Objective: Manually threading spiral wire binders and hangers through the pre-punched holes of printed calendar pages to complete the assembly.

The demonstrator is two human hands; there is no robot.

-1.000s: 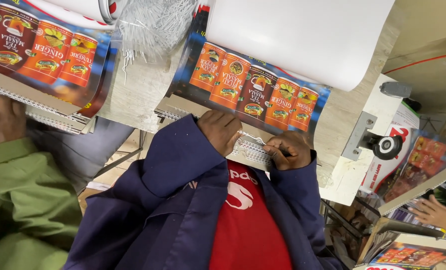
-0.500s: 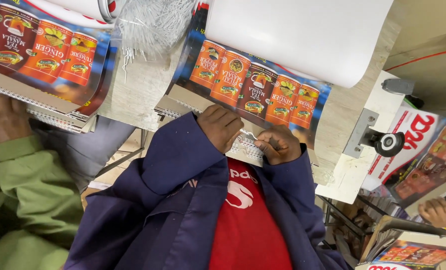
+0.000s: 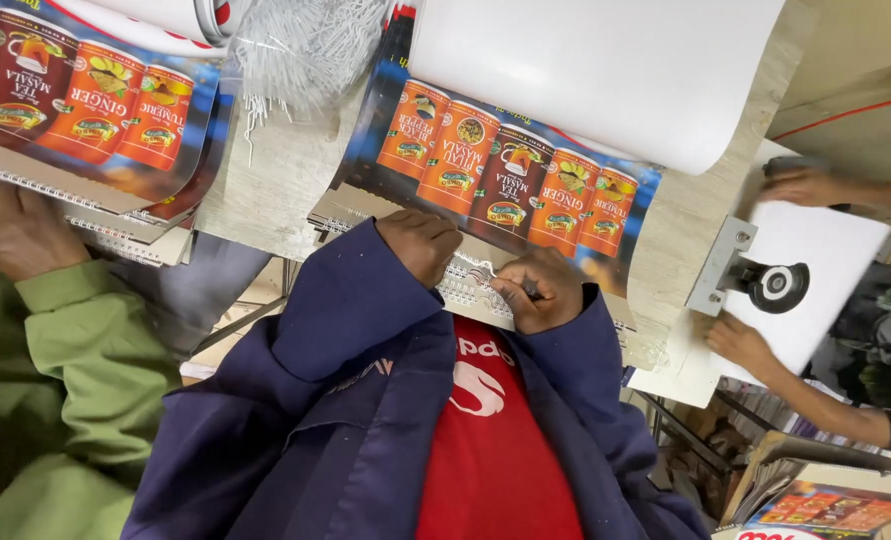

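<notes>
- Hands at the near edge of the desk (image 3: 265, 190), both on the white wire spiral (image 3: 470, 285) of a printed calendar (image 3: 505, 185).
- Left hand (image 3: 422, 243): closed into a loose fist, knuckles up, pressing down on the spiral and the calendar's near edge.
- Right hand (image 3: 540, 292): fingers curled and pinched around a small dark tool (image 3: 531, 291) at the spiral; tool mostly hidden, can't tell its kind.
- Calendar lies flat on the desk, near edge against the person's chest; row of orange and maroon tins printed on it, blue background.
- Large white sheet (image 3: 605, 70) overlaps the calendar's far side.
- Bundle of loose white wire combs (image 3: 305, 50) on the desk, left of the calendar, apart from it.
- Second calendar stack (image 3: 75, 110) with same print further left; another person's hand (image 3: 15, 230) in a green sleeve (image 3: 95, 350) rests on its spiral edge.
- Right side: a third person's two hands (image 3: 740, 345) hold a white sheet (image 3: 815, 280) at a metal punch fixture (image 3: 745, 275) on the desk corner.
- Own sleeves navy, red shirt beneath.
</notes>
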